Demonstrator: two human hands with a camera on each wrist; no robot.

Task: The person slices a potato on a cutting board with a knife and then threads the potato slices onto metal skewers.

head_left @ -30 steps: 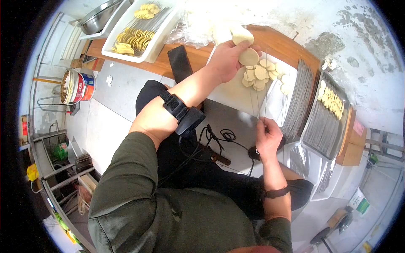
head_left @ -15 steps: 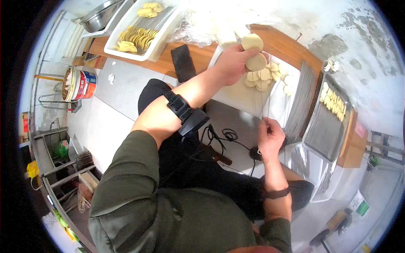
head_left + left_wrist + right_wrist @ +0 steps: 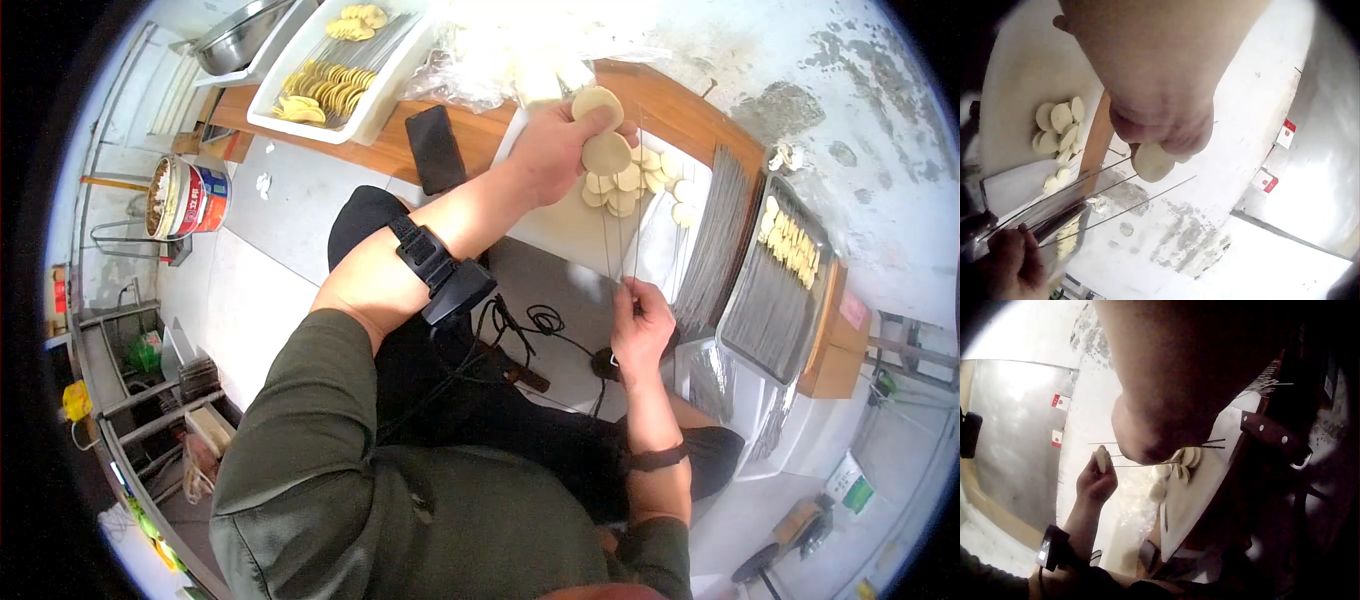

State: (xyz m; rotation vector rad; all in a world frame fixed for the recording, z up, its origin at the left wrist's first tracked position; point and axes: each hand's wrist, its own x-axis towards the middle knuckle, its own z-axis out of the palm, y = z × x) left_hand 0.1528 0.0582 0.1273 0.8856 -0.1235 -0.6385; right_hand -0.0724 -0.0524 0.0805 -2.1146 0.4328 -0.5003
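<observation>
My left hand [image 3: 550,155] pinches several round pale-yellow slices [image 3: 606,155] that look like potato, raised above the white cutting board [image 3: 545,225]. My right hand [image 3: 642,322] grips thin metal skewers [image 3: 638,235] by their lower ends, low beside the board, with the shafts pointing up toward the slices. In the left wrist view, two skewers reach the edge of the held slice [image 3: 1152,162], while another skewer [image 3: 1166,192] passes clear beside it. The right wrist view shows the slices [image 3: 1102,459] edge-on in the left fingers. More loose slices [image 3: 625,178] lie piled on the board.
Bare skewers [image 3: 710,235] lie in a bundle right of the board. A metal tray [image 3: 770,320] beyond holds filled skewers, as does a white tub [image 3: 375,110] at the back left. A phone [image 3: 434,150] lies on the wooden bench; a knife [image 3: 1275,439] shows nearby.
My left hand has shifted a little to the right with the slices, closer to the skewer tips, and then stayed nearly still. My right hand keeps about the same place and grip.
</observation>
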